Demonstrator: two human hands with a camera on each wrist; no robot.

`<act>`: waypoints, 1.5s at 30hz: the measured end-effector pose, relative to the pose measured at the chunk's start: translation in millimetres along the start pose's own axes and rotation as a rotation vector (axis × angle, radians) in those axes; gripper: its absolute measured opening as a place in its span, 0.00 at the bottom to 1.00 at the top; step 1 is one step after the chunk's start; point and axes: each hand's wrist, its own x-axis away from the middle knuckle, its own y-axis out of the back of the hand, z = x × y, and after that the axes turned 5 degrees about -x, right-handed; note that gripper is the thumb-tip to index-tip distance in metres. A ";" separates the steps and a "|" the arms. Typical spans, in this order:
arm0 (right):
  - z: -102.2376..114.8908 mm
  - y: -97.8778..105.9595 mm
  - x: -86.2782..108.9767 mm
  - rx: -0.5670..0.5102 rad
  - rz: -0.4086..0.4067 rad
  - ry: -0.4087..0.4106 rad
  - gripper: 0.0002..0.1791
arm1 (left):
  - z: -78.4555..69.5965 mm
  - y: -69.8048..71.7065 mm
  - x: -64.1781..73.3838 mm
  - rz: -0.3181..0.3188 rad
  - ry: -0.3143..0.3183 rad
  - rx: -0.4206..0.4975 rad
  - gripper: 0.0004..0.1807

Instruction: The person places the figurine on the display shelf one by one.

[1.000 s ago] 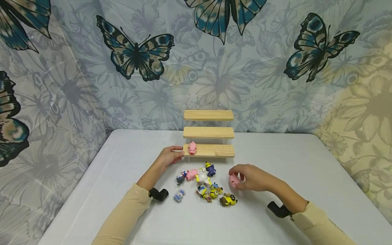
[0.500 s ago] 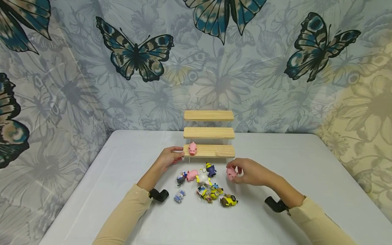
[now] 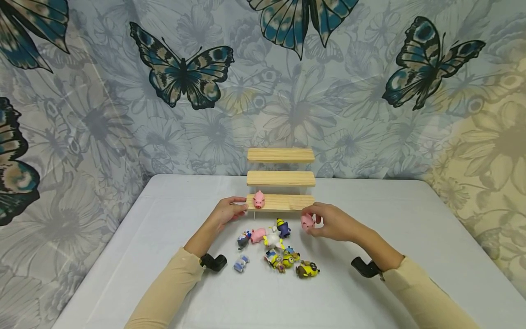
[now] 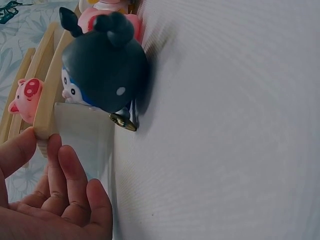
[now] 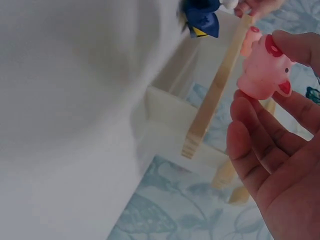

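Note:
A small three-tier wooden display shelf (image 3: 283, 202) stands at the back of the table. My left hand (image 3: 228, 210) pinches the left end of its lowest board, thumb above and a finger below in the left wrist view. On that board, near the left end, sits a pink toy pig (image 3: 258, 200). My right hand (image 3: 334, 222) holds a second pink toy pig (image 5: 262, 70) between thumb and fingers, in front of the board's right end. A third pink pig (image 3: 258, 235) lies on the table among other small figures.
Several toy figures lie in front of the shelf: a dark grey one (image 4: 102, 65), a yellow-and-purple one (image 3: 282, 227), a white one (image 3: 272, 240), a yellow-and-brown one (image 3: 307, 269) and a small blue-and-white one (image 3: 241, 263). A butterfly-print cloth (image 3: 349, 128) hangs behind.
My right hand has moved forward and slightly left with the toy pig, from beside the figures toward the lowest board's right end. My left hand stays on the shelf.

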 end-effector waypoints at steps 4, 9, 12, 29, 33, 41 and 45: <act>-1.6 0.2 -5.8 -0.006 -0.031 0.018 0.22 | -0.3 0.4 0.0 0.003 0.000 0.003 0.21; -1.6 1.9 -12.1 -0.014 -0.058 0.053 0.23 | 0.3 0.2 -0.9 0.002 -0.002 0.004 0.22; 0.6 4.6 -16.6 -0.011 -0.054 0.056 0.23 | 0.4 -0.5 -1.8 -0.002 0.000 0.005 0.22; 5.1 17.1 -53.5 -0.019 -0.113 0.074 0.21 | 0.8 0.6 -2.6 0.004 -0.003 0.019 0.22; 5.5 14.1 -63.6 -0.034 -0.119 0.052 0.21 | -0.3 2.3 -0.3 0.010 -0.023 0.019 0.22; 8.2 2.9 -78.6 -0.062 -0.106 0.038 0.21 | 2.0 0.4 -3.3 0.001 0.000 0.017 0.22; 9.8 -1.7 -84.1 -0.070 -0.107 0.028 0.23 | 1.2 0.4 -2.8 -0.001 0.016 0.016 0.22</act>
